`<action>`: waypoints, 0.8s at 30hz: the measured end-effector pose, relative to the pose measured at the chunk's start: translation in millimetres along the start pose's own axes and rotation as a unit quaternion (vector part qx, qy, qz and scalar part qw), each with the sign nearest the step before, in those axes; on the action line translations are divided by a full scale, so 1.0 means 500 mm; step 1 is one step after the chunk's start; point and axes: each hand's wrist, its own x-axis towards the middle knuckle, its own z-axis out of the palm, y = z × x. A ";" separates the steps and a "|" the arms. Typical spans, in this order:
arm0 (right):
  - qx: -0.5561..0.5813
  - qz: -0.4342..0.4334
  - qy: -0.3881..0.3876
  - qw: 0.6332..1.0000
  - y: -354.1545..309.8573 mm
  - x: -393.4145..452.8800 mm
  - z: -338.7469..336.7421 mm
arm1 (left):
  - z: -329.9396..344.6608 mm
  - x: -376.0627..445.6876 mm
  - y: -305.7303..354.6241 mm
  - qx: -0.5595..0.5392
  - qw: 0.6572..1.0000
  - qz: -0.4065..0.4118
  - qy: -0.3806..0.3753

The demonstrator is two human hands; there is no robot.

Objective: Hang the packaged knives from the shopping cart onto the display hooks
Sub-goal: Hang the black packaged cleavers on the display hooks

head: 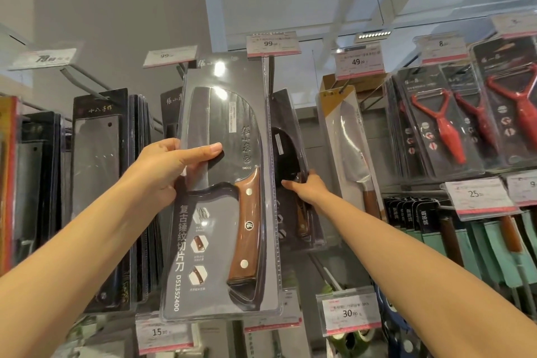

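A packaged knife is being held up in front of the display by the left hand, its thumb laid across the clear blister over the blade and the fingers hidden behind the card, apparently so that the card's top can be brought level with a display hook under the 99 price tag. The pack already hanging just right of it is being gripped at its edge by the right hand, fingers curled round the card, probably to steady or push it back and make room on the hook. The held pack is being shown face-on and nearly upright: a dark grey card under clear plastic, with a broad dark blade curved along its top and a brown, riveted wooden handle below the left thumb, and white lettering printed down the left.
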 end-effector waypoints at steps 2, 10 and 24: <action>-0.028 0.012 0.003 1.000 0.001 0.005 0.001 | 0.000 0.000 -0.004 0.003 1.000 0.000 0.002; -0.089 -0.010 0.048 0.995 -0.036 -0.050 -0.029 | -0.001 0.008 -0.019 0.001 1.000 0.019 -0.004; 0.216 -0.114 -0.185 0.952 -0.153 -0.294 -0.032 | 0.043 0.007 -0.066 -0.058 0.998 0.017 0.007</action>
